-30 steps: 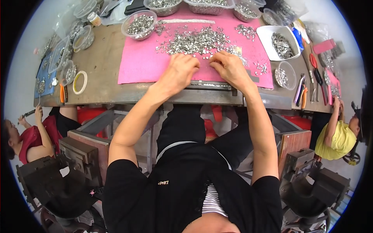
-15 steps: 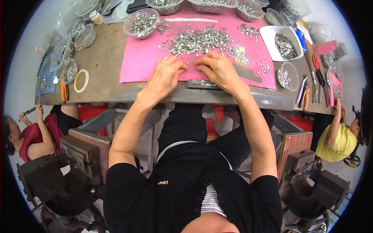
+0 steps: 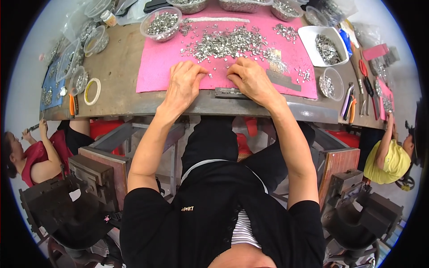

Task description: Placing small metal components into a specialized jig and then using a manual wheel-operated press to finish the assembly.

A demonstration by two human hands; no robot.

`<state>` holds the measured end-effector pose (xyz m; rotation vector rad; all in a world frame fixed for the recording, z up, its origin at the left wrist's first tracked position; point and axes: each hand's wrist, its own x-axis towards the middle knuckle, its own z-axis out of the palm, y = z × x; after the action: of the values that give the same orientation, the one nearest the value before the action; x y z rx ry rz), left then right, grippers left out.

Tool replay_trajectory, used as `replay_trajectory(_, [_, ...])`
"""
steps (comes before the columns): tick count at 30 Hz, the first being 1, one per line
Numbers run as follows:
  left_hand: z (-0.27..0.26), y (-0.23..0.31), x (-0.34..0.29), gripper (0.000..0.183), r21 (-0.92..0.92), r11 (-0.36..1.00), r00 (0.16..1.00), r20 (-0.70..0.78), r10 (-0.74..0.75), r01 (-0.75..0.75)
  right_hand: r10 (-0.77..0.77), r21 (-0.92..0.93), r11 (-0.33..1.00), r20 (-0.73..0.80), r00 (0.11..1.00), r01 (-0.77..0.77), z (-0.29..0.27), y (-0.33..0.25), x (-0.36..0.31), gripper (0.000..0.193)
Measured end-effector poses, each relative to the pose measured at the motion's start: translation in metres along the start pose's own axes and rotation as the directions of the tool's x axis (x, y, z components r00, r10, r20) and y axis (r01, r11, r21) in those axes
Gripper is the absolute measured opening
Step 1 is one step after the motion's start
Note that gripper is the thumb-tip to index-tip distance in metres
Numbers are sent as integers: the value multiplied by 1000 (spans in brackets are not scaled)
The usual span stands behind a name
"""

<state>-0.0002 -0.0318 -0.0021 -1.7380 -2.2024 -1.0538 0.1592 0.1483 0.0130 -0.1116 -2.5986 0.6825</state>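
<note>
On the pink mat [image 3: 154, 67] both of my hands work near the front edge. My left hand [image 3: 184, 85] is closed in a pinch, with a small shiny metal piece [image 3: 210, 76] at its thumb and fingertips. A short gap to the right, my right hand [image 3: 251, 81] is also pinched, its fingertips turned inward; whatever they hold is too small to tell. Beyond the hands spreads a loose heap of small silvery metal parts [image 3: 232, 41]. A narrow dark metal fixture [image 3: 227, 93] lies at the mat's front edge, partly beneath my right hand.
Clear tubs of metal parts, one a round tub [image 3: 161, 24], line the back. At right are a white tray [image 3: 308, 47], a small tub [image 3: 331, 84] and pliers [image 3: 346, 105]. A tape roll [image 3: 92, 91] lies left. Co-workers sit at both sides.
My left hand has moved slightly left, away from the right hand, and a small metal piece now shows at its fingertips. My right hand stays nearly in place, still pinched.
</note>
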Motion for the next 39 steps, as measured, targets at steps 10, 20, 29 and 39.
replay_trajectory(10, [-3, 9, -2, 10, 143, 990, 999, -33, 13, -8, 321, 312, 902, -22, 947, -299, -44, -13, -45, 10])
replay_trajectory(20, [23, 73, 3, 7, -421, 906, 999, 26, -42, 49, 189, 192, 970, -195, 962, -151, -26, -25, -70, 13])
replay_trajectory(29, [43, 87, 5, 12, -387, 920, 998, -29, 58, -64, 227, 136, 971, -256, 940, -198, -33, -22, -78, 12])
replay_trajectory(39, [39, 94, 7, 13, -198, 972, 992, -41, 119, -125, 367, 239, 921, -273, 889, -307, -32, -16, -77, 8])
